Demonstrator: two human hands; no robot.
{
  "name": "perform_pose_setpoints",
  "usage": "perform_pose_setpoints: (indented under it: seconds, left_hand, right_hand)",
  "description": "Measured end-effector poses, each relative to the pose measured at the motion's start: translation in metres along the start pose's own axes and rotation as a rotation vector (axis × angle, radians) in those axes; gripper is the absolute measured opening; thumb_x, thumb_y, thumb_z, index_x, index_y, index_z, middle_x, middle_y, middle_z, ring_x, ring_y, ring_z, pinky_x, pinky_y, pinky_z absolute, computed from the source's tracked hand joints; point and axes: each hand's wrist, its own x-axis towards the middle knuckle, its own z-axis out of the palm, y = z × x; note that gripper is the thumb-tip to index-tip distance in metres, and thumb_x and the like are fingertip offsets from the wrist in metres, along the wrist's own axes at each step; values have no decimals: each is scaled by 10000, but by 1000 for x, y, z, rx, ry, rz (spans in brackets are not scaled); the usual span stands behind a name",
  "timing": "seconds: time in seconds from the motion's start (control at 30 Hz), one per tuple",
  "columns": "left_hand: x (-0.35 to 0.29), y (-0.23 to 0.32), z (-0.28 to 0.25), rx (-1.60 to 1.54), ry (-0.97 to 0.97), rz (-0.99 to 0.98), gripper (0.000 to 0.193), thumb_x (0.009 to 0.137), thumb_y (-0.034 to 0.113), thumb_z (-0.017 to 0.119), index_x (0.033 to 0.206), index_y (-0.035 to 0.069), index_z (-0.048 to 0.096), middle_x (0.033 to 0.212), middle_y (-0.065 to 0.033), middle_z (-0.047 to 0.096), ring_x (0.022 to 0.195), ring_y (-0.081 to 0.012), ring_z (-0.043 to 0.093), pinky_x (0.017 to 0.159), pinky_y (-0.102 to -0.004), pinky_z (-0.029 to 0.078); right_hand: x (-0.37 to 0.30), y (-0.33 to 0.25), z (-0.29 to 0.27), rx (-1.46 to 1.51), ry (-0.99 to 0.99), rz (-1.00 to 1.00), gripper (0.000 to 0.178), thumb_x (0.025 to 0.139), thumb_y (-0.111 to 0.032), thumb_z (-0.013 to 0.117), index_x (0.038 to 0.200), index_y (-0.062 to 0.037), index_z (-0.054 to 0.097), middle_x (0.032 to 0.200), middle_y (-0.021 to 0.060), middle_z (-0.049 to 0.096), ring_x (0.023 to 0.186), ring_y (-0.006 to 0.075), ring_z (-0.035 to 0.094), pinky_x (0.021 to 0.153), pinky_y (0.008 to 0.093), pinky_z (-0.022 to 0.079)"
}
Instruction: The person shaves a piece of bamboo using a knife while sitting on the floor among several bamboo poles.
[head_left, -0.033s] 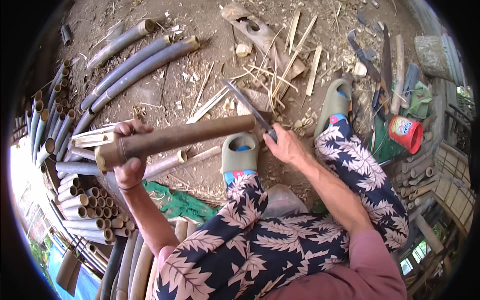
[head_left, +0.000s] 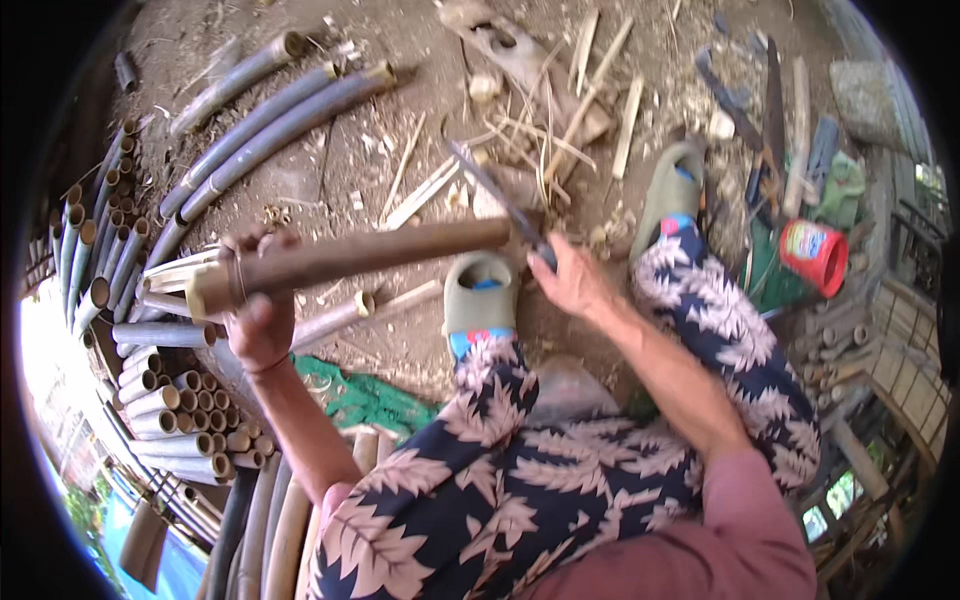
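Observation:
A brown bamboo tube [head_left: 360, 258] lies nearly level across the space before me. My left hand [head_left: 264, 342] is closed round its left end, thumb below and fingers over the top. In my right hand [head_left: 582, 285] is the dark handle of a long-bladed knife [head_left: 492, 187]. Its blade points up and left, passing close by the tube's right end; whether they touch I cannot tell. Pale split bamboo pieces [head_left: 185, 270] show behind the tube's left end.
Long bamboo poles [head_left: 290, 135] lie at the upper left, and stacked cut tubes [head_left: 180, 412] stand at the left. Shavings and strips [head_left: 628, 128] litter the dirt beyond my clogs [head_left: 480, 300]. A saw [head_left: 772, 110] and a red tub [head_left: 830, 268] are at the right.
The whole view has shifted slightly, and my left hand looks more blurred. Both grips, on the tube and on the knife, stay the same.

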Motion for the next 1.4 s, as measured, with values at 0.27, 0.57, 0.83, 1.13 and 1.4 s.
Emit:
perform_pose_setpoints:
  seconds: [0.27,0.57,0.83,1.13,1.4]
  left_hand:
    - [-2,-17,11,182,635,129,315,872,191,689,1083,24,527,930,-131,648,926,-260,638,942,-409,480]
    - [-10,-16,5,60,310,189,325,874,110,637,1154,80,473,972,-87,616,996,-262,624,1094,-494,340]
    - [-10,1,-2,74,66,156,421,797,133,720,1128,112,461,1005,-51,566,1058,-253,570,1170,-536,196]
    - [-12,16,-7,238,-155,54,480,691,170,783,1037,141,452,979,-35,534,1059,-255,560,1169,-548,172]
    - [-13,24,5,133,-177,9,472,667,126,781,1022,146,472,966,-25,533,1068,-261,555,1155,-554,201]
  right_hand:
    - [-6,-24,4,92,322,-339,301,933,-269,595,993,11,503,665,191,614,616,306,670,515,396,499]
    - [-5,-53,-11,275,426,-470,345,953,-278,569,1091,34,516,711,116,608,594,239,649,540,353,523]
    - [-12,-18,-5,96,95,-144,295,944,-262,573,969,20,489,634,183,616,561,327,654,499,406,502]
    - [6,3,-6,-55,1,-54,343,926,-323,571,938,11,492,686,221,628,637,409,650,573,452,525]
    - [0,8,-3,-30,-87,3,317,910,-325,575,974,-18,525,706,246,635,687,451,640,612,507,504]
